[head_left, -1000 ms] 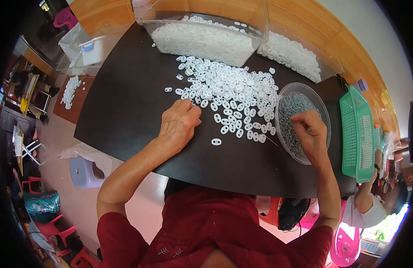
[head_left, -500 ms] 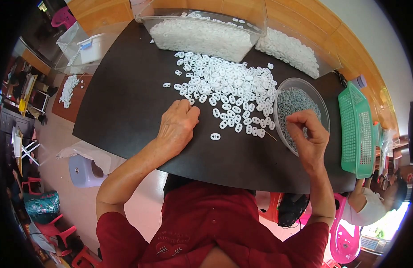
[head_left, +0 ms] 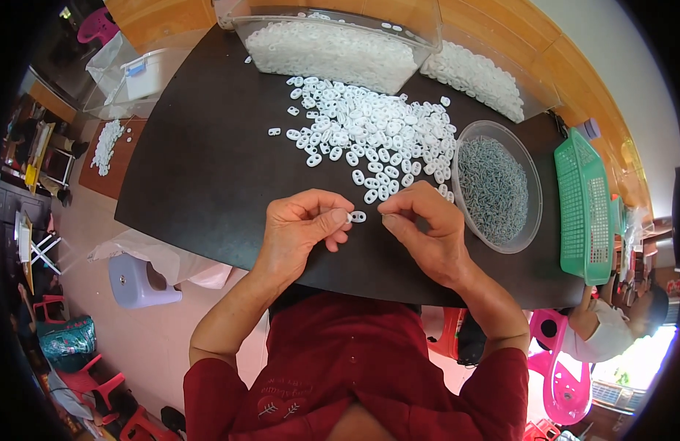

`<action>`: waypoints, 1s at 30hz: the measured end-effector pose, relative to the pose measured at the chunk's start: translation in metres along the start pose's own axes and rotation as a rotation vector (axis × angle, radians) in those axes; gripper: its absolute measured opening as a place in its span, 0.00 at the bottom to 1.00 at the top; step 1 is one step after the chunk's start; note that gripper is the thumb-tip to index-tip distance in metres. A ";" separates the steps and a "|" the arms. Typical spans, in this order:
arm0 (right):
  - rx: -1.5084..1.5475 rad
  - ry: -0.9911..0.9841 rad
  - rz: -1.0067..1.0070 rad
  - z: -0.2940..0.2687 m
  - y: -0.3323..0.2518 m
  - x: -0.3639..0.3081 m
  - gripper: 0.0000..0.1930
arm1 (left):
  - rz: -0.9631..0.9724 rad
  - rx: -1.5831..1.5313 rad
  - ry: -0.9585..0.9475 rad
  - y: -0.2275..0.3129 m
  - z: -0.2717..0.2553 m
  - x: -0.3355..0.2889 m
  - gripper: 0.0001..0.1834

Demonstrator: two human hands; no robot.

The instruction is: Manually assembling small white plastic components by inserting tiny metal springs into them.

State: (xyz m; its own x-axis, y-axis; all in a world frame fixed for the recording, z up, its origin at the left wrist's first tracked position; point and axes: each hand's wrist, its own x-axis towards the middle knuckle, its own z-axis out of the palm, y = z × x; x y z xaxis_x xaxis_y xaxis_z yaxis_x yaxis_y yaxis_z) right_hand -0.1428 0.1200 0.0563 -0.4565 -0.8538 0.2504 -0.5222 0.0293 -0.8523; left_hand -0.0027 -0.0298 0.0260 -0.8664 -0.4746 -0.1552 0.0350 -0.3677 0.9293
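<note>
- A person in a dark red shirt [head_left: 347, 367], seen from above, sits at a dark table [head_left: 200, 162], both forearms reaching in over its near edge.
- The left hand [head_left: 302, 224] pinches a small white piece [head_left: 349, 217] between thumb and fingers, close to the table; only a sliver of it shows at the fingertips.
- Just right of those fingertips is a loose white two-holed oval [head_left: 360, 217], between the two hands.
- The right hand [head_left: 432, 231] faces the left one, thumb and index finger drawn near each other in a pinch; whether they close on anything is too small to tell.
- Beyond the hands spreads a heap of white two-holed pieces [head_left: 384, 125], thick in the middle, with single ones scattered along its near and left edges.
- Right of the heap stands a round clear tub [head_left: 537, 195] of small grey screw-like parts [head_left: 494, 187].
- Behind the heap, two clear bins, a larger [head_left: 428, 37] and a smaller [head_left: 535, 99], hold many more white pieces.
- A green plastic basket [head_left: 584, 213] stands at the table's right side.
- Past it, a person in a pale top [head_left: 597, 338] is partly visible.
</note>
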 end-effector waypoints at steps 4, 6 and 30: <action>0.058 -0.002 0.102 0.009 -0.002 -0.001 0.06 | -0.106 -0.235 -0.017 0.000 0.003 -0.003 0.07; 0.164 0.033 0.193 0.017 -0.004 -0.004 0.06 | -0.117 -0.312 -0.028 -0.003 0.006 -0.003 0.06; 0.190 -0.029 0.208 0.035 -0.004 0.003 0.08 | 0.075 -0.191 0.036 -0.023 0.010 -0.014 0.07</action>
State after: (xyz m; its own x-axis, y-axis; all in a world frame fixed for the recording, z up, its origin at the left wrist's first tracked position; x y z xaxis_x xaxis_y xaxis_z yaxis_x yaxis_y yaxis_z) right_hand -0.1174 0.0996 0.0441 -0.5179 -0.8540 0.0500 -0.2735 0.1099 -0.9556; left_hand 0.0037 -0.0065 0.0102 -0.8397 -0.5331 -0.1033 0.1951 -0.4737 0.8588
